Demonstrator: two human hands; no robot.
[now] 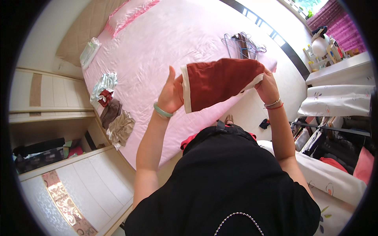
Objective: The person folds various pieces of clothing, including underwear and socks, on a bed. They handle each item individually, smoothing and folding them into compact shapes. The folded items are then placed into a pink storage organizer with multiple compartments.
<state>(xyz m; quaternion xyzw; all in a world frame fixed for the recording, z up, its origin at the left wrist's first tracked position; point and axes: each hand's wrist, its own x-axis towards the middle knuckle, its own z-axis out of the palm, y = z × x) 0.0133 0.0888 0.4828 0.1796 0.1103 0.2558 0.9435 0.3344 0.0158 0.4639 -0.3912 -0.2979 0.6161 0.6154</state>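
Observation:
A dark red garment (220, 82) with cream trim hangs in the air in front of me, above the near edge of the bed. Its exact kind does not show. Wrapped round its right end, my right hand (268, 87) is closed on the cloth and the pale trim. My left hand (171, 95), with a green bangle at the wrist, is at the cream left edge. Its thumb stands up apart from the cloth, and the fingertips are partly hidden behind that edge.
A pink-sheeted bed (153, 51) fills the middle. On it lie clothes hangers (243, 46), a pillow (132, 13), a clear plastic package (90, 52) and several crumpled clothes (118, 126). Left is an open cabinet (59, 131); right, a rack of clothes (334, 141) with a white curtain.

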